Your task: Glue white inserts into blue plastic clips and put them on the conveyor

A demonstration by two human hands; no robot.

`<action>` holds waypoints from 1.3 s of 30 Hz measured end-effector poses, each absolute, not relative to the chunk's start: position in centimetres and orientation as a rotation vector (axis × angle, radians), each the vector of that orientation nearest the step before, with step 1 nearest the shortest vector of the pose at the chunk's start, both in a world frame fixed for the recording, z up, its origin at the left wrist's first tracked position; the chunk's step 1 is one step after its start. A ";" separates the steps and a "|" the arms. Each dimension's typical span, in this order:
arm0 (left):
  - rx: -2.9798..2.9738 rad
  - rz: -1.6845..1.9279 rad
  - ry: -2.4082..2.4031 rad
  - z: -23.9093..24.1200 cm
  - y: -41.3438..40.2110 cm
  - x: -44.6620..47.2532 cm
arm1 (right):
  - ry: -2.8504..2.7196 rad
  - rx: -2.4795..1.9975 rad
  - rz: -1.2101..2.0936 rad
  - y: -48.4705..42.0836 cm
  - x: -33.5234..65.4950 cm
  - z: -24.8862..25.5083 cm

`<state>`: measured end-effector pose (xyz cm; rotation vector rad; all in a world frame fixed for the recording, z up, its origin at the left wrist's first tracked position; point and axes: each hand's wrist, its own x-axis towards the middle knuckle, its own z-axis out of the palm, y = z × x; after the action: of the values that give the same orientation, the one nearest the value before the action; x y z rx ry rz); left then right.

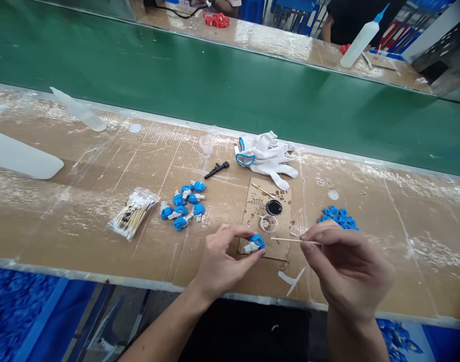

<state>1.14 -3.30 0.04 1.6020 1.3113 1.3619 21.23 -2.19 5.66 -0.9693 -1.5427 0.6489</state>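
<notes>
My left hand (224, 259) pinches a small blue and white plastic part (255, 243) between thumb and fingers, just above the near edge of a cardboard pad (252, 201). My right hand (343, 266) is closed on a thin wooden stick (290, 240) whose tip points left toward that part. On the pad sit a small cap of black liquid (274, 207) and a clear cap (268, 223). A pile of blue parts (339, 217) lies just behind my right hand. Several finished blue and white parts (184, 203) lie to the left.
A bag of cotton swabs (133, 212), white gloves (269, 156), a black plastic piece (216, 170) and a clear funnel (206, 144) lie on the taped bench. A green conveyor belt (177, 75) runs behind. Another person sits beyond a white squeeze bottle (360, 39).
</notes>
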 end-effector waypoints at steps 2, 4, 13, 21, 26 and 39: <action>1.630 1.358 1.309 0.3 -3.3 1.3 | -1.567 -0.948 0.678 -2.5 20.7 6.0; 1.641 1.369 1.297 0.5 -3.3 1.4 | -1.584 -0.949 0.693 -2.6 20.4 6.0; 1.631 1.398 1.274 1.0 -3.7 1.4 | -1.680 -0.998 0.743 -3.0 20.1 5.7; 1.610 1.378 1.307 0.8 -3.8 1.1 | -1.615 -0.971 0.689 -2.5 21.3 6.0; 1.590 1.345 1.337 0.8 -4.0 0.3 | -1.852 -1.129 0.525 -0.8 22.0 4.6; 1.608 1.308 1.437 -1.0 -4.9 -1.6 | -1.920 -1.667 0.087 0.7 34.6 2.3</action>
<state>-1.56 -4.92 -1.02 1.6075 1.4373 1.3084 34.64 0.72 2.32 -1.6669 -1.9202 0.0865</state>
